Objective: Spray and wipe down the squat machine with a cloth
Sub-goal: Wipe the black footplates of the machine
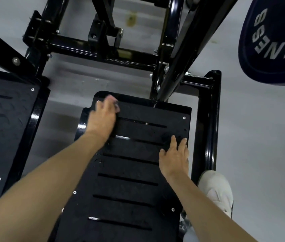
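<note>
Footplate (126, 187) nearest me carries my right hand (175, 159) flat, fingers straight, while my left hand (103, 119) grips a blurred cloth (115, 105) at its far edge.

- 2 footplates: left footplate (7, 130), right footplate (131, 186)
- 2 hands: left hand (103, 119), right hand (175, 159)
- 1 weight plate (274, 41), far right
- 1 shoe (217, 191), near right
- 1 cloth (114, 102), blurred

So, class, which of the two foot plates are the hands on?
The right-hand plate, by the shoe: left hand and right hand both touch it. The other plate lies untouched.
</note>
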A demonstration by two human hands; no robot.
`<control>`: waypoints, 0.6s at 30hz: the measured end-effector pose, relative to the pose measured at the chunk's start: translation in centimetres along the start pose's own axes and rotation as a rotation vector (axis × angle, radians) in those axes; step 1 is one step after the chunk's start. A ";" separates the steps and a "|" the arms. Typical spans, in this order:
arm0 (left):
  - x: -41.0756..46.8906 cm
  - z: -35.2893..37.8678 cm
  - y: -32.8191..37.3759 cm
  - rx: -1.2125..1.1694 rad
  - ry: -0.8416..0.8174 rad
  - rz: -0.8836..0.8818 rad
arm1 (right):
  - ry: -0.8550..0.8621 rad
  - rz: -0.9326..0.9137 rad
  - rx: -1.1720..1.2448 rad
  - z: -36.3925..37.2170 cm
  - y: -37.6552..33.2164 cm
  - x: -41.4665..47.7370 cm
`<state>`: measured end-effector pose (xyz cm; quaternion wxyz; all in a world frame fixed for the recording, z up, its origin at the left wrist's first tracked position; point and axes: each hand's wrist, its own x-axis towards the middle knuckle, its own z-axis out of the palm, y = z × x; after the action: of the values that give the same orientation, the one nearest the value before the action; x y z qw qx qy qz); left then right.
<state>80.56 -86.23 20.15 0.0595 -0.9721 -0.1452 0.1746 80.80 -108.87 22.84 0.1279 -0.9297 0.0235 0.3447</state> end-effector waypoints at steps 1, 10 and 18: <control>0.2 0.1 -0.8 -0.016 -0.003 -0.094 | 0.005 -0.007 -0.002 -0.2 0.2 0.2; 0.3 -1.1 7.0 -0.308 0.003 -0.153 | -0.010 0.061 0.069 -0.7 1.1 0.7; 0.4 -1.0 1.9 -0.007 -0.052 0.345 | -0.049 0.054 0.080 -0.3 1.6 0.5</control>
<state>81.76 -87.95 20.62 0.0214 -0.9779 0.0218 0.2069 81.20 -110.46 22.40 0.1562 -0.9140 0.0593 0.3696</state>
